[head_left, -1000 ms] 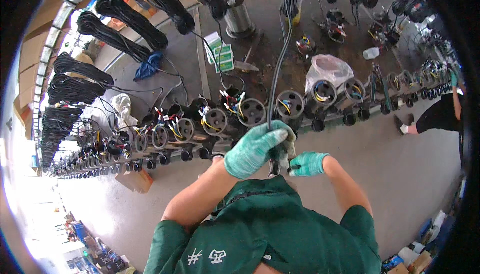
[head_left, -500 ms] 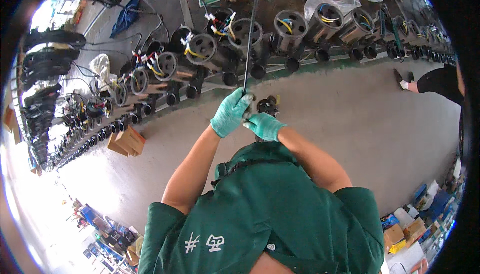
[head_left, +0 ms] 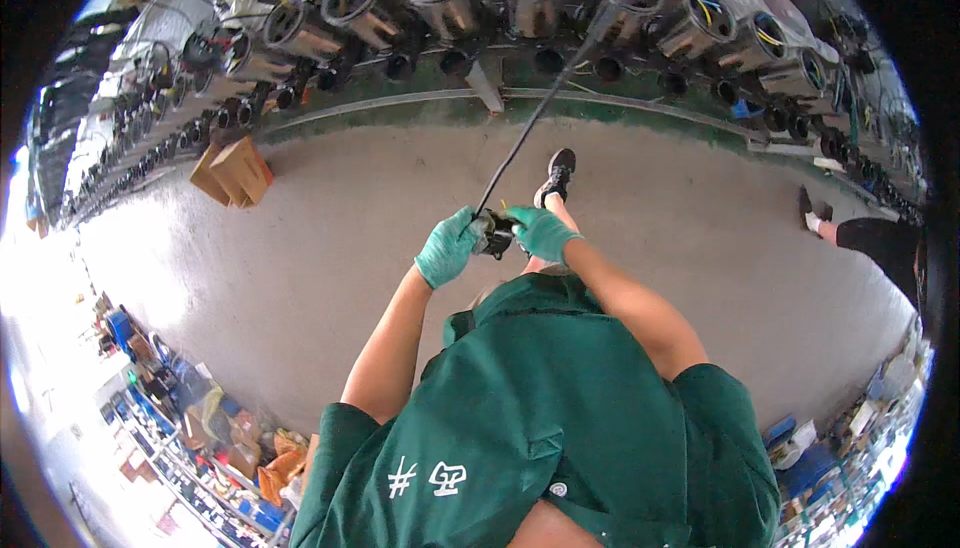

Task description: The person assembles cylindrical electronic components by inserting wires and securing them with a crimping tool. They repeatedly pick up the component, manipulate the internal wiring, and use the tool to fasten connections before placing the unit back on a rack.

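My left hand, in a green glove, is closed at the lower end of a long black cable that runs up and away to the right. Between both hands is a small dark round part with some metal and a bit of yellow showing at its top. My right hand, gloved the same, grips this part from its right side with bent fingers. What exactly the fingertips pinch is partly hidden.
A row of metal cylinders with coloured wires stands on a long rack across the far side. Cardboard boxes lie on the floor at left. Another person's leg is at the right. Cluttered shelves line both lower sides.
My view has turned and moved away from the rack, so the cylinders sit higher in the picture. My hands stay together on the part; the cable now slants further right.
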A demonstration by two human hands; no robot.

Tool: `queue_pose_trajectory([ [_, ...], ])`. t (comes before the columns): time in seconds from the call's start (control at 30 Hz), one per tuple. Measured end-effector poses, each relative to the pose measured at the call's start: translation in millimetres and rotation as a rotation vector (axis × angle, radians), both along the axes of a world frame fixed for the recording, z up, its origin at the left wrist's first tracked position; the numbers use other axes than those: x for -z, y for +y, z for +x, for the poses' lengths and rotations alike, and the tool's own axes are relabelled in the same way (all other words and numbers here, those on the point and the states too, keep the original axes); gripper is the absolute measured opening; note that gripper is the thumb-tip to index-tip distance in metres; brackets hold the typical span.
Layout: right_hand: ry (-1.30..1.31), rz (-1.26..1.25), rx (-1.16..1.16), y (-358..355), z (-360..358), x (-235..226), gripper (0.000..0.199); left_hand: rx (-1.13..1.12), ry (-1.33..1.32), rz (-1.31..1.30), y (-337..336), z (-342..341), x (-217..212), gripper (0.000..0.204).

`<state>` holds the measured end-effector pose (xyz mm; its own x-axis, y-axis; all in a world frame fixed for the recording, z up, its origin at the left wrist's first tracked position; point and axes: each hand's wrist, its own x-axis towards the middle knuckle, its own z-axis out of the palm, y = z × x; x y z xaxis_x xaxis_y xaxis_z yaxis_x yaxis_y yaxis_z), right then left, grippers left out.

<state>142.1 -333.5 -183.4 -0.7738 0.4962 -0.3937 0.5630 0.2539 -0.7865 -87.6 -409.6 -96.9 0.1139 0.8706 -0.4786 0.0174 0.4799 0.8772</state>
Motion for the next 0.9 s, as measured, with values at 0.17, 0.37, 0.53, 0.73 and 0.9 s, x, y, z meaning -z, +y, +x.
queue_pose_trajectory([
  [0.17,-0.071,-0.125,0.183,23,29,-3,0.039,0.174,0.137,0.078,-43,-2,5,0.022],
  [0.37,0.318,0.08,-0.049,37,41,-31,0.037,0.44,0.609,0.537,-59,-2,24,0.019],
  [0.53,0.761,-0.13,0.143,46,20,-152,0.025,0.552,0.76,0.371,-38,12,6,0.029],
  [0.73,0.785,-0.658,0.531,80,42,-225,0.028,0.184,0.435,0.282,3,35,-45,0.023],
  [0.9,1.015,-0.708,0.526,159,62,-265,0.037,0.091,0.183,0.407,54,71,-93,0.02],
])
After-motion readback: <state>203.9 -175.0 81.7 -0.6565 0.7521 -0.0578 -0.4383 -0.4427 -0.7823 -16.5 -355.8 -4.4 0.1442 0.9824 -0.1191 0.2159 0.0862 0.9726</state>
